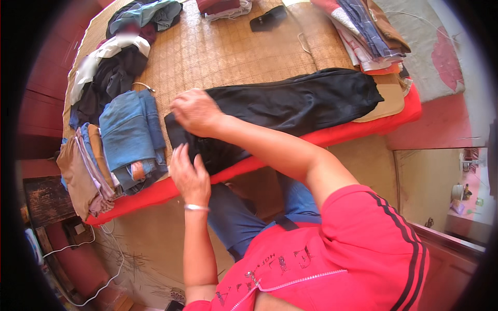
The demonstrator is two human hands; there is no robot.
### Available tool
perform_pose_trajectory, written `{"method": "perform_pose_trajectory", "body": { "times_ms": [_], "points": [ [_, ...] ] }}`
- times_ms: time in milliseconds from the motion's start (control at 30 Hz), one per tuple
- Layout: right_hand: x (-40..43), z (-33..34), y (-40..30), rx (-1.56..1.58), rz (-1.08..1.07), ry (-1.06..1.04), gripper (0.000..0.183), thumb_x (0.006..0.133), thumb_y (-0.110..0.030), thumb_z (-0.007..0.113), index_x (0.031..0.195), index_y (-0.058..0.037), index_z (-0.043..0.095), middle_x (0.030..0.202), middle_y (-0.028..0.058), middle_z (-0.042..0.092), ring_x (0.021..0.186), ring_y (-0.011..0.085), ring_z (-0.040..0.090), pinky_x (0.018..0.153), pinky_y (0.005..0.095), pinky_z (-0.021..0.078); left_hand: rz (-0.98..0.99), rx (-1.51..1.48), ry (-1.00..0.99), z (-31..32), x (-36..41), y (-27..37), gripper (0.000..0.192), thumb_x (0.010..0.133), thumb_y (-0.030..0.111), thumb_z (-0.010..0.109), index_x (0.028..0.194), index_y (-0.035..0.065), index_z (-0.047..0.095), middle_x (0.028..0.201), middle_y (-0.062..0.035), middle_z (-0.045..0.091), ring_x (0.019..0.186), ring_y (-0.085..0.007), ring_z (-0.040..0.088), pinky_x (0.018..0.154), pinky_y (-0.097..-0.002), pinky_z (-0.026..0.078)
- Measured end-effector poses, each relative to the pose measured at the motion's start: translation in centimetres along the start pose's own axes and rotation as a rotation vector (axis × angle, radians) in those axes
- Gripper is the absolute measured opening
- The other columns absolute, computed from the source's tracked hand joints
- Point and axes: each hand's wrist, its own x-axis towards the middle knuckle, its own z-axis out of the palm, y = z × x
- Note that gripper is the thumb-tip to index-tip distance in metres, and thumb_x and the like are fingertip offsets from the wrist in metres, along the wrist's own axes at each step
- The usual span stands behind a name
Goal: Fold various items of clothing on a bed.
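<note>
A pair of black trousers (291,99), seemingly folded lengthwise, lies along the near edge of a bed with a woven mat (233,50). My right hand (198,112) rests over its left end, fingers bent and a little blurred; whether they pinch cloth is unclear. Lower down, my left hand (190,175) is at the near corner of that end, fingers spread, with a metal bangle on its wrist. The hem end reaches right onto a tan sheet-like piece (383,101).
Folded jeans (126,130) and a stack of folded clothes (87,167) stand at left. Behind them lie loose clothes (113,66). Another folded pile (369,35) is at the far right, with a small black cloth item (268,18) at the back. A white cable (116,272) hangs below left.
</note>
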Motion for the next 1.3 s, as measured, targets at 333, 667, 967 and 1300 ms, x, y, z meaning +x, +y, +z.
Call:
{"method": "perform_pose_trajectory", "body": {
  "times_ms": [333,667,967,1300],
  "points": [
    [-14.8,-19.2,10.9,-0.704,0.165,-0.218,0.04,0.086,-0.033,0.058,0.118,-0.0082,0.058,0.13,0.0108,0.053,0.124,0.0266,0.045,0.107,0.0454,0.0287,0.144,0.285,-0.135,8.6,1.6,1.7,0.079,0.089,0.048,0.052,0.148,0.0055,0.023,0.155,-0.0138,0.02,0.145,-0.0305,0.015,0.116,-0.0509,0.011],
    [-22.6,-36.8,16.3,-1.018,1.01,0.119,0.052,0.075,-0.041,0.072,0.114,-0.0088,0.058,0.111,0.0121,0.06,0.108,0.0332,0.053,0.093,0.0459,0.0419,0.188,0.304,0.012,8.9,1.2,2.4,0.068,0.089,0.039,0.053,0.145,0.0067,0.032,0.151,-0.0116,0.031,0.14,-0.0284,0.029,0.115,-0.0453,0.018],
    [-23.3,-36.7,17.3,-0.866,0.629,0.374,0.025,0.079,-0.019,0.069,0.101,-0.0126,0.061,0.093,0.0093,0.061,0.09,0.0304,0.057,0.08,0.0438,0.0447,0.192,0.32,0.009,8.9,1.1,2.4,0.066,0.089,0.038,0.052,0.144,0.007,0.033,0.151,-0.0115,0.032,0.14,-0.0275,0.029,0.116,-0.0449,0.018],
    [-17.2,-21.6,9.3,-0.673,0.238,-0.003,0.042,0.084,-0.029,0.056,0.118,-0.0038,0.057,0.125,0.0145,0.056,0.121,0.0304,0.049,0.102,0.0479,0.0346,0.347,0.191,-0.093,6.6,4.4,8.9,0.057,0.092,0.036,0.052,0.138,0.0047,0.042,0.15,-0.0154,0.031,0.142,-0.0316,0.023,0.115,-0.0482,0.013]
  ]
}}
